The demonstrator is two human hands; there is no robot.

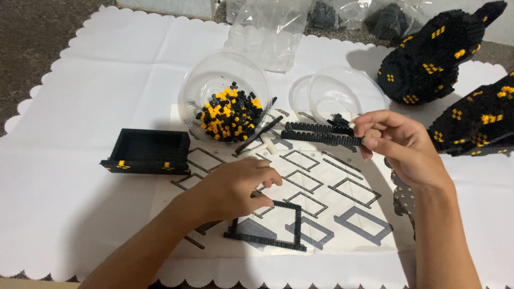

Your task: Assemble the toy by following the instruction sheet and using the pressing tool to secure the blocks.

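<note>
**brickfan:** So the left hand (235,187) is pinched down on the far-left corner of a black rectangular frame (273,227) of small bricks, lying flat on the instruction sheet (342,208) at the near middle. The right hand (399,144) is up off the surface, fingers pressed together around the right end of a long black brick strip (321,134), held roughly level out to the left. Tips for seating a piece like that cleanly?

**tinystuds:** I'd keep that left hand pinning the frame flat, since an open frame like that probably flexes and may pop at the corners when pushed. Line up one end of the strip first, then press along it bit by bit rather than mashing the middle. Gripping it only at the end makes it a lever, so I'd slide the fingers nearer the centre before pushing.

**brickfan:** The clear bowl (225,96) of black and yellow bricks (230,115) sits just beyond the sheet, tilted toward me, and there's an empty clear bowl (345,91) to its right.

**tinystuds:** Mind that tilted one, a bump could spill it. The finished black box (147,152) on the left and the big black-and-yellow built sections (433,53) on the far right look well apart from the work, so nothing crowds you.
</note>
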